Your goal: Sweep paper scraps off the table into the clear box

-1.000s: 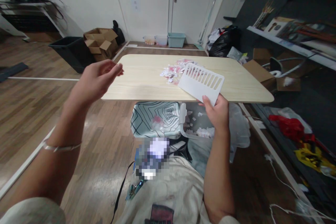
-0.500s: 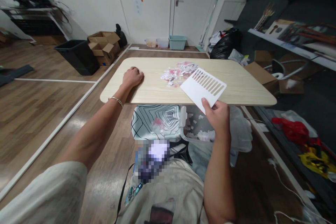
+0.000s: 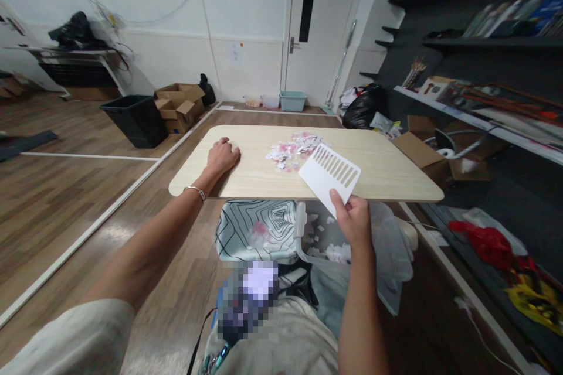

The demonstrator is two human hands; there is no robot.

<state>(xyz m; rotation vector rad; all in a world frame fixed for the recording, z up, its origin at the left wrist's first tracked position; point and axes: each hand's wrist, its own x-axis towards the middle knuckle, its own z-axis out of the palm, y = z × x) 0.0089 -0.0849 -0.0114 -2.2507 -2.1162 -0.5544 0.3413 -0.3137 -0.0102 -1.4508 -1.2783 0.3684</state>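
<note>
My right hand [image 3: 353,215] grips a white slotted card [image 3: 332,179] by its near corner, thumb on top. A row of long slots runs along the card's far side, and it is held over the near right part of the pale wooden table [image 3: 387,170]. Just beyond its left edge lies a heap of small white and pink pieces [image 3: 294,149], too small to name. My left hand [image 3: 223,155] rests on the table's left side with its fingers curled, apart from the heap; whatever is under them is hidden.
Below the table's near edge, a clear plastic bin [image 3: 301,234] holds more white pieces. Beside it, a patterned cloth surface [image 3: 229,228] carries a few pink and white pieces. A black bin [image 3: 138,123] and cardboard boxes [image 3: 178,108] stand left; dark shelves [image 3: 440,50] line the right.
The view has tilted up, so the table and both hands sit lower in the picture. My right hand still holds the slotted card; my left hand stays on the table.
</note>
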